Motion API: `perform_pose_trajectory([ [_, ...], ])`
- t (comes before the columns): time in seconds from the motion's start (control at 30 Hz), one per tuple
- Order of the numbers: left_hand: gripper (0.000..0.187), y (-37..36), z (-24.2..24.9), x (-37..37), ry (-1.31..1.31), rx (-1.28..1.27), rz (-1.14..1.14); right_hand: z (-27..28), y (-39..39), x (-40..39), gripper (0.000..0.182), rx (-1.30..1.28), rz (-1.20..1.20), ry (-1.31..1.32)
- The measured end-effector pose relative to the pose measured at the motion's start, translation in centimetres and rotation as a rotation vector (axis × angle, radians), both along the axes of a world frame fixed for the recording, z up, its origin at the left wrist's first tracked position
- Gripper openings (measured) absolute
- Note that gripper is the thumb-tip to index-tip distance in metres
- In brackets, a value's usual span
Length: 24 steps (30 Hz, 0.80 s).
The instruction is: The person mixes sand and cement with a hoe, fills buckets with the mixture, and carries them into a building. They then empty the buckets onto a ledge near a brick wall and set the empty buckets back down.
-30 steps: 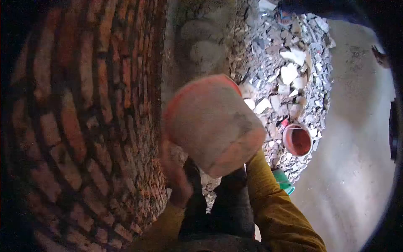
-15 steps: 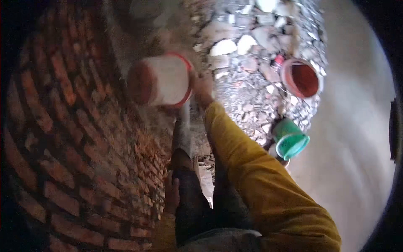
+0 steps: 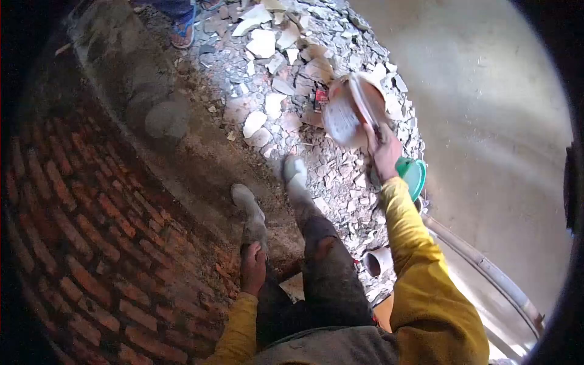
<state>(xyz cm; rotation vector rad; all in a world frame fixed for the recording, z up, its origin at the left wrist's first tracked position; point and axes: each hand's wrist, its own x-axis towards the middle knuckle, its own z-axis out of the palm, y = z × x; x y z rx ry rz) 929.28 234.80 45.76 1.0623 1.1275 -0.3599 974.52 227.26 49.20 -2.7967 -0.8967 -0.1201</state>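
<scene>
My right hand (image 3: 384,152) is closed on the rim of a whitish bucket (image 3: 342,121), blurred by motion, above the rubble at the upper right. Behind that bucket, a second round container with a reddish inside (image 3: 370,85) shows in part. A green bucket (image 3: 413,177) lies just beside my right wrist. My left hand (image 3: 253,267) rests at my left leg, near the knee, its fingers curled; whether it grips anything is hidden.
Broken tile rubble (image 3: 286,85) covers the floor ahead. A brick wall (image 3: 97,249) runs along the left. At the top stands another person's sandalled foot (image 3: 182,33). A pipe piece (image 3: 378,261) and a long pale rail (image 3: 480,261) lie at the right.
My right hand has carried the bucket from the left, near the wall, to the right over the rubble. The view has shifted, and another person's foot now shows.
</scene>
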Motion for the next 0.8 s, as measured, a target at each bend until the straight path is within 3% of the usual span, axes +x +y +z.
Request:
perform_pose_trajectory([
  [0.07, 0.068, -0.8, 0.4, 1.1, 0.037, 0.076, -0.197, -2.3, -0.8, 2.1, 0.016, -0.01, 0.239, -0.025],
  [0.1, 0.068, -0.7, 0.7, 1.8, 0.047, 0.07, -0.209, -3.0, -1.3, 2.8, 0.012, -0.272, 0.28, 0.077],
  [0.17, 0.065, -0.4, 1.4, 3.6, 0.048, 0.06, -0.379, -8.6, -4.5, 4.9, 0.016, -0.534, 0.299, 0.044],
  [0.2, 0.065, -0.8, 1.4, 4.2, 0.067, 0.058, -0.37, -9.7, -4.8, 5.9, 0.018, -0.625, 0.263, 0.078],
  [0.27, 0.06, -1.8, 1.2, 5.5, 0.095, -0.086, -0.057, -12.4, -5.1, 8.1, 0.027, -0.797, 0.152, 0.193],
  [0.37, 0.058, -3.5, -1.0, 6.8, 0.24, -0.037, -0.237, -15.6, -6.1, 11.5, 0.033, -0.776, 0.115, 0.281],
  [0.5, 0.055, -5.1, -3.1, 11.2, 0.256, -0.11, -0.275, -18.8, -9.2, 15.7, 0.037, -0.75, 0.209, 0.133],
  [0.53, 0.055, -6.0, -4.2, 11.6, 0.221, -0.117, -0.242, -19.5, -11.0, 16.7, 0.048, -0.696, 0.286, 0.11],
  [0.63, 0.054, -4.6, -2.3, 18.8, 0.161, -0.122, -0.191, -14.6, -11.1, 17.9, 0.062, -0.621, 0.426, 0.172],
  [0.7, 0.053, -4.4, -1.3, 22.0, 0.155, -0.13, -0.172, -11.3, -10.6, 19.5, 0.065, -0.473, 0.372, 0.218],
  [0.8, 0.054, -5.4, -2.1, 23.2, 0.064, -0.151, -0.148, -11.6, -10.5, 21.2, 0.08, -0.14, -0.398, 0.096],
])
